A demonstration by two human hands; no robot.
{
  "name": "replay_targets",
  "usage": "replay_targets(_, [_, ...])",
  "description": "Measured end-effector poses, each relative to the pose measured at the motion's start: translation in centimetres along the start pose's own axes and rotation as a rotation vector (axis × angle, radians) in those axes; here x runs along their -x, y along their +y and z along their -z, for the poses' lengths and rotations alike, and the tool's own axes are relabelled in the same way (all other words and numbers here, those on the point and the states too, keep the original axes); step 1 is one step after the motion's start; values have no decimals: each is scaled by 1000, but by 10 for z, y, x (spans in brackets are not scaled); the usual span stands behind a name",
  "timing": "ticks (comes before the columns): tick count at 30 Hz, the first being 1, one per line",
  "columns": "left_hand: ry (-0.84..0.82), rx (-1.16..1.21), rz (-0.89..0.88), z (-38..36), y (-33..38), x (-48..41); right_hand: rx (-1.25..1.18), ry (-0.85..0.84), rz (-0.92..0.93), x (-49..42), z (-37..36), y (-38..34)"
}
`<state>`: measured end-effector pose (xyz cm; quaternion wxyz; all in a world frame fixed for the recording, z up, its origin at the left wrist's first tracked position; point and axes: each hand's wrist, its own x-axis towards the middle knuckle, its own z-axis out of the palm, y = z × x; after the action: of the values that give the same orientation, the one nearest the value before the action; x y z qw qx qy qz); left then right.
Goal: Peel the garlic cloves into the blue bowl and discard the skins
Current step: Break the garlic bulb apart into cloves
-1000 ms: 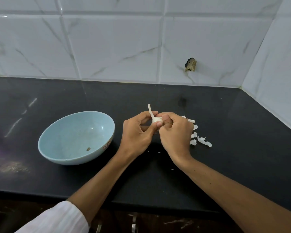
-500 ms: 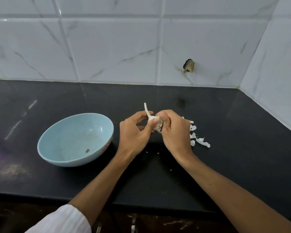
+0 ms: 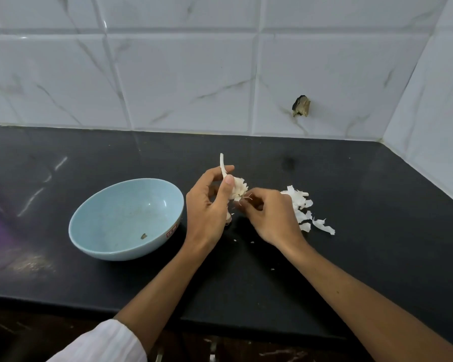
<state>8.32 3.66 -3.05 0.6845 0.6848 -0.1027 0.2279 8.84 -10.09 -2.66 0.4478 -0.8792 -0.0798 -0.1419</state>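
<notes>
My left hand point(image 3: 209, 205) grips a garlic head point(image 3: 238, 188) above the black counter, its white stem pointing up and its rooty base turned to the right. Just right of it, my right hand point(image 3: 271, 218) has curled fingers pinching at the thin roots and torn skin at the base. The blue bowl point(image 3: 120, 218) stands to the left of my left hand, holding only a small brown scrap point(image 3: 143, 236). A heap of white garlic skins point(image 3: 302, 207) lies on the counter behind my right hand.
The black counter point(image 3: 377, 218) meets white tiled walls at the back and right. A dark stub point(image 3: 301, 106) sticks out of the back wall. Tiny skin flecks point(image 3: 251, 242) lie near my wrists. The counter's front edge runs below my forearms.
My right hand has drawn away to the right and down from the garlic head, uncovering its frayed skin. My left hand has turned the head so the base faces right.
</notes>
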Motion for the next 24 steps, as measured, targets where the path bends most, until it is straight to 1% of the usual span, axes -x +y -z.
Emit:
replay_targets(3, [29,40,31,1,-1,-1,-61,-72,34,3,-4,-2])
replay_targets(8, [36,92,66,0,2,-1,-118,-97,72,2,-4,-2])
replay_targets(10, [41,109,65,0,1,-1,-109,-69,83,0,-3,-2])
replay_targets(12, [49,118,45,1,0,-2,-131,7,64,-4,0,-3])
replay_targets(14, [49,95,31,1,-1,-3,-298,41,2,-6,6,-7])
replay_targets(16, [32,65,30,1,-1,-2,-486,-24,-63,-5,11,-13])
replay_targets(17, [20,51,28,1,-1,-2,-513,-61,-54,-4,12,-15])
replay_targets(20, [-4,22,25,1,-2,-2,-410,-68,42,-2,11,-14])
replay_targets(24, [-53,-30,9,0,1,0,-334,-73,102,-3,7,-9])
